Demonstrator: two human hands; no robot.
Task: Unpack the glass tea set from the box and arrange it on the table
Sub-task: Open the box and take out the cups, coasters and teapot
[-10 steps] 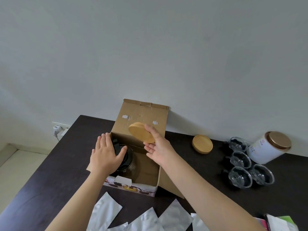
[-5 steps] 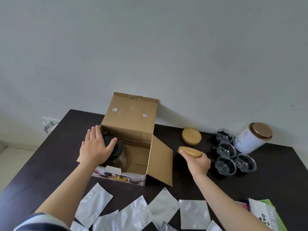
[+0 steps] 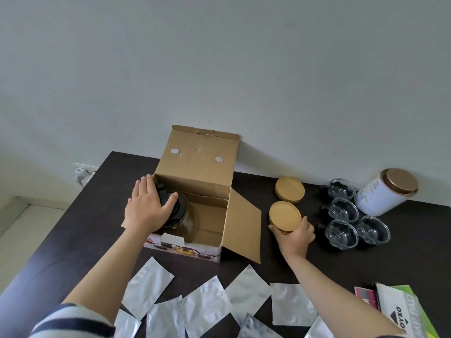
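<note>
The person works at a dark worktop (image 3: 73, 240) with an open cardboard box (image 3: 200, 191) in the middle of the frame, its lid flap standing up toward the wall and a side flap hanging open to the right.

The left hand (image 3: 146, 208) lies spread over the black lid of a glass teapot (image 3: 180, 215), which sits in the left part of the box. The fingers point toward the upper left corner of the box and the thumb reaches across the lid; whether it actually grips the pot or only steadies it cannot be told.

The right hand (image 3: 296, 236) is right of the box and holds a round wooden coaster (image 3: 284, 215) by its near edge, fingers curled narrowly under the rim. The coaster lies flat and looks to be at or just above the worktop. A second wooden coaster (image 3: 290, 190) lies just above it in the frame, close but apart. Four glass cups (image 3: 341, 211) cluster further right, with a white tin (image 3: 385, 191) beyond them at the right edge. Silver foil pouches (image 3: 205, 306) are scattered along the bottom of the frame.

The teapot looks like the last big piece still boxed. It sits directly under the left hand, upright, and well apart from the right hand, so the left is plainly nearer. Lifting it would likely go straight up, clear of the box walls.
</note>
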